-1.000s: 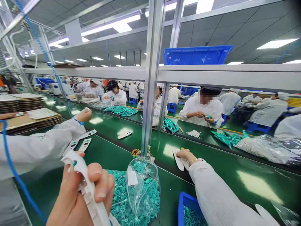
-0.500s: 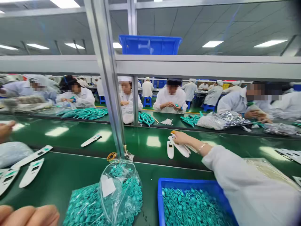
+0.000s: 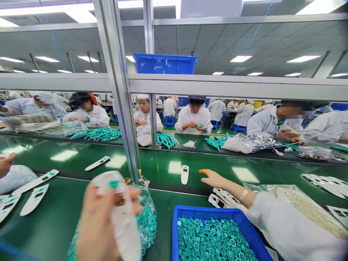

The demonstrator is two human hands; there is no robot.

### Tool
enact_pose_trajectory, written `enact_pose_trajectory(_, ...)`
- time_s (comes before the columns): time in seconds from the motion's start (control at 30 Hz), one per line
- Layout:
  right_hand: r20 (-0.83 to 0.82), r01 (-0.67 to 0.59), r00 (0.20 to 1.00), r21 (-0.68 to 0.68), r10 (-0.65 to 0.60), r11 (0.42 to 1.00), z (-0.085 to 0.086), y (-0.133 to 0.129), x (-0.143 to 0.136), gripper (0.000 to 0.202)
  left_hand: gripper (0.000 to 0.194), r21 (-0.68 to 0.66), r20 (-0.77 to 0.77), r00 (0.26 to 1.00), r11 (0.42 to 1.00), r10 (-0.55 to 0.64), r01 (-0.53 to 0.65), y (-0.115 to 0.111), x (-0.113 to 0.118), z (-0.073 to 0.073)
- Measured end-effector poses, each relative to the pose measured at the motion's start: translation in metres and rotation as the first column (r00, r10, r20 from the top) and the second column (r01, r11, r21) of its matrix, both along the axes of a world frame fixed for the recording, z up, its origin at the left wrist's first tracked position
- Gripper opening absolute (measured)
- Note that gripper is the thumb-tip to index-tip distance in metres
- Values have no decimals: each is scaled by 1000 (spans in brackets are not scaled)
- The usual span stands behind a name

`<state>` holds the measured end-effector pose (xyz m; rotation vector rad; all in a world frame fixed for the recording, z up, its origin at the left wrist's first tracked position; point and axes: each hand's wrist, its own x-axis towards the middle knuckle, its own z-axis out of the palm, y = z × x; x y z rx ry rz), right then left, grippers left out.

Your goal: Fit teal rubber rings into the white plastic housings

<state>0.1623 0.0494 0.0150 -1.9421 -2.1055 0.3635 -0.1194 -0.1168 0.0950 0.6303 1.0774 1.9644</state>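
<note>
My left hand (image 3: 99, 221), blurred and near the camera, is wrapped round a long white plastic casing (image 3: 126, 224) with a teal piece near its top. Out over the green belt, my right hand (image 3: 213, 179) is open and empty, an orange cover on one fingertip. It points at a white casing (image 3: 185, 175) with a small dark window, a short gap away. Below my right wrist lie several more white casings (image 3: 221, 199), partly hidden by my arm. Near me stands a blue bin (image 3: 175, 235) of teal rings (image 3: 214, 239).
A clear bag of teal rings (image 3: 148, 217) sits behind my left hand. A metal post (image 3: 116, 83) rises in front. White casings with teal pieces (image 3: 34, 199) lie at left, beside a co-worker's hand (image 3: 5, 164). A bag of pale parts (image 3: 304, 206) lies right. Co-workers sit opposite.
My left hand has risen into view with a white casing. My right hand has let go of several casings, which now lie nearer me beside the bin. One casing stays on the belt.
</note>
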Motion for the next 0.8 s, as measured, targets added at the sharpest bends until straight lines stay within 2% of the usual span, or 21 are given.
enact_pose_trajectory(0.07,20,-140,990,-19,140,990,-11,15,-25,29,43,5,-63,979,981,-192,193,5,38,7)
enact_pose_trajectory(0.13,52,-220,974,-4,220,976,-20,28,-50,28,40,-4,-113,937,943,-330,332,11,60,2)
enact_pose_trajectory(0.2,83,-267,961,20,265,963,-26,39,-69,26,39,-14,-149,900,911,-410,412,16,65,-7)
enact_pose_trajectory(0.27,104,-301,950,45,295,953,-28,48,-76,26,39,-20,-174,874,889,-454,458,20,62,-13)
enact_pose_trajectory(0.33,115,-332,939,44,325,942,-27,53,-68,27,39,-20,-184,859,876,-477,482,22,57,-16)
enact_pose_trajectory(0.4,113,-361,927,4,358,933,-26,51,-48,27,40,-21,-180,847,863,-500,505,22,55,-15)
enact_pose_trajectory(0.5,83,-378,920,-69,383,923,-27,31,-7,26,41,-35,-168,827,842,-537,539,23,58,-14)
enact_pose_trajectory(0.6,28,-363,930,-101,368,926,-18,-8,25,29,44,-73,-198,799,822,-567,565,21,66,-17)
enact_pose_trajectory(0.67,-28,-364,932,-76,363,928,-1,-40,31,31,45,-112,-258,771,811,-582,575,20,76,-24)
enact_pose_trajectory(0.73,-146,-380,915,-7,375,925,24,-73,23,41,43,-138,-359,734,810,-577,569,19,87,-33)
enact_pose_trajectory(0.8,-510,-385,777,77,368,920,50,-101,7,45,38,-140,-487,682,820,-545,556,18,98,-40)
